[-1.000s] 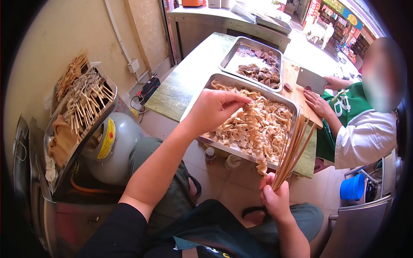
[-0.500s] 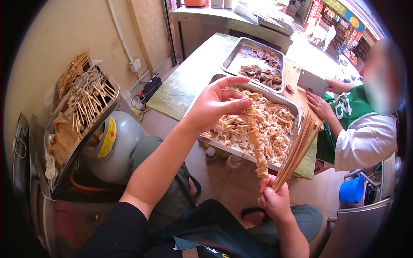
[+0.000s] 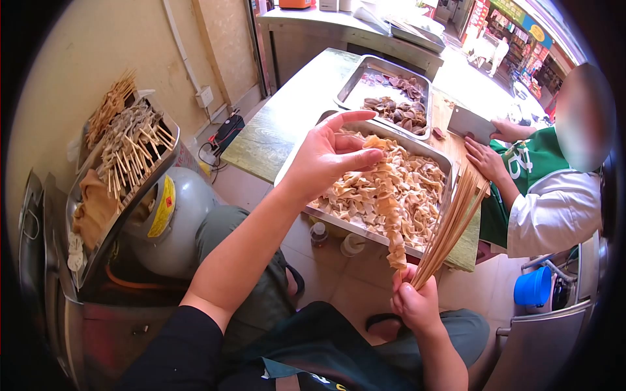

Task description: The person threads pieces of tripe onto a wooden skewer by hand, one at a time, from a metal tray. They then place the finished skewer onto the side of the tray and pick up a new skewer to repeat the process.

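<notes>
A bamboo skewer threaded with pleated, pale-brown meat strips [image 3: 391,218] slants up over the tray. My right hand [image 3: 417,303] is closed around its bare lower end and also around a fan of bare bamboo skewers [image 3: 451,228]. At the top of the loaded skewer, my left hand [image 3: 336,153] has its thumb and a bent finger closed on the meat, index finger raised; the exact contact is partly hidden. Beneath lies a metal tray [image 3: 451,171] filled with loose pale-brown strips [image 3: 420,179].
Behind, a second metal tray [image 3: 352,81] holds darker pieces. At right a co-worker's hands [image 3: 486,156] hold a cleaver [image 3: 469,125] on a cutting board [image 3: 443,117]. To the left, a tray of filled skewers [image 3: 134,146] stands near a gas cylinder [image 3: 176,221]. A blue bucket [image 3: 533,287] is at right.
Both hands and the loaded skewer stay almost in place. My left thumb and fingers shift slightly at the skewer's top. The co-worker's cleaver has moved a little left.
</notes>
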`<state>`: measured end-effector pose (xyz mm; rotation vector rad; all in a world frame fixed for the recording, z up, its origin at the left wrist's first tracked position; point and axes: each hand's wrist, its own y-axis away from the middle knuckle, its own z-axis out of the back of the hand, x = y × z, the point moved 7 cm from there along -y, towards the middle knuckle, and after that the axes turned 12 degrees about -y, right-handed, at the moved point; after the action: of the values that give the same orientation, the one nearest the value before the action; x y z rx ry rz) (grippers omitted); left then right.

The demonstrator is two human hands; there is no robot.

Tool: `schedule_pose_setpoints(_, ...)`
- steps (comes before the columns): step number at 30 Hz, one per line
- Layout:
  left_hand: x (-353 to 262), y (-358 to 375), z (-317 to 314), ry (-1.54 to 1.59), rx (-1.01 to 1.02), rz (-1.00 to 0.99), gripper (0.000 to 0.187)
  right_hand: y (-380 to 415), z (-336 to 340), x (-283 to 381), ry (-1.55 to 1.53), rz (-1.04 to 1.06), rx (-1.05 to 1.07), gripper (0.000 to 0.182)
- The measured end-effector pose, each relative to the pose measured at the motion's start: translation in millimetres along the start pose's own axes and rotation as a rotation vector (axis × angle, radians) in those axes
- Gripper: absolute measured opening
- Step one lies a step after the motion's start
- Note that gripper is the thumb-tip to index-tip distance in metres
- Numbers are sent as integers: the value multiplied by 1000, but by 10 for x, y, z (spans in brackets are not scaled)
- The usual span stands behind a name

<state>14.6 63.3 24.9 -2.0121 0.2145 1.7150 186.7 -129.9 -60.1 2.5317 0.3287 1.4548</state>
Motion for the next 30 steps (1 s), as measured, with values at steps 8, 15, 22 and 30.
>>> schedule_pose_setpoints(8,71,-12,-20,209,-32,-2,58,-5,-5,21,41,14,22,10)
schedule_pose_setpoints(15,103,22,-133,145,115,70,55,-17,71,24,71,43,-10,9)
schedule_pose_setpoints(22,261,-3,-19,190,12,219,30,-21,35,34,78,52,1,10)
schedule_pose_setpoints(30,184,46,-81,113,-55,173,25,-14,36,12,62,29,-5,10)
